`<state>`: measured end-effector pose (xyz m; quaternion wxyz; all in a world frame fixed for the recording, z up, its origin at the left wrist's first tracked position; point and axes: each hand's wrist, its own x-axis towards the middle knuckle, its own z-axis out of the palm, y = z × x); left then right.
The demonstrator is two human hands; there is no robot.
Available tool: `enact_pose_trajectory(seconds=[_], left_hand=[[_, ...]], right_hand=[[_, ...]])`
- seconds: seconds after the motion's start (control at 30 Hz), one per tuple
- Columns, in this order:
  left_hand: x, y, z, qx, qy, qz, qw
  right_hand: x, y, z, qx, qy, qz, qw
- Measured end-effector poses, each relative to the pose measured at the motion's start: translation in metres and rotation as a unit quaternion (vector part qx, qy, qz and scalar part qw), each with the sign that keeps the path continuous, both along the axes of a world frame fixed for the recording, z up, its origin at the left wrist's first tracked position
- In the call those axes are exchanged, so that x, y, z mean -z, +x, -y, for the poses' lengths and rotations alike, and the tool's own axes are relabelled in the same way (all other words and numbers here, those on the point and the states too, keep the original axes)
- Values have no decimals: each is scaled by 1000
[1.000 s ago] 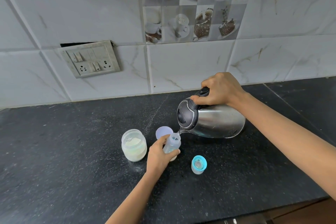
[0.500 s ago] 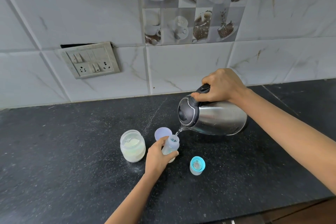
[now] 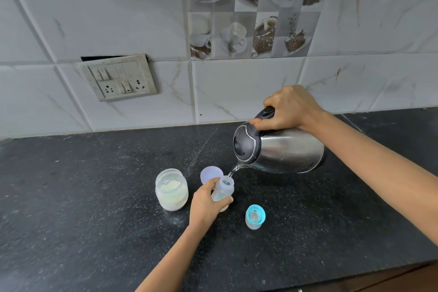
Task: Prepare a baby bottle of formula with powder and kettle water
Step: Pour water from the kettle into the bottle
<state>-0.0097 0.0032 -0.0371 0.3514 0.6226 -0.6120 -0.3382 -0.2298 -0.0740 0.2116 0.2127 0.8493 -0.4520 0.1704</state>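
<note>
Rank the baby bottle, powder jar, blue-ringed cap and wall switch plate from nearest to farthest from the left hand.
1. Baby bottle, gripped in the left hand.
2. Powder jar, just to its left, and blue-ringed cap, to its right: too close to call.
3. Wall switch plate, far back on the tiles.

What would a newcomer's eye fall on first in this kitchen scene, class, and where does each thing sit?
First comes the kettle, tilted by the right hand above the middle of the black counter, sending a thin stream of water into the open baby bottle that the left hand grips. Next are the jar of pale powder just left of the bottle and the teal-ringed cap standing to its right.
</note>
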Motion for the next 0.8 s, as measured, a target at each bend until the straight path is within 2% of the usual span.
enact_pose_trajectory(seconds=[0.8], left_hand=[[-7,-2,-2,-3,4,-25,1000]], right_hand=[[-21,-4,3,-5,-10,-28,1000]])
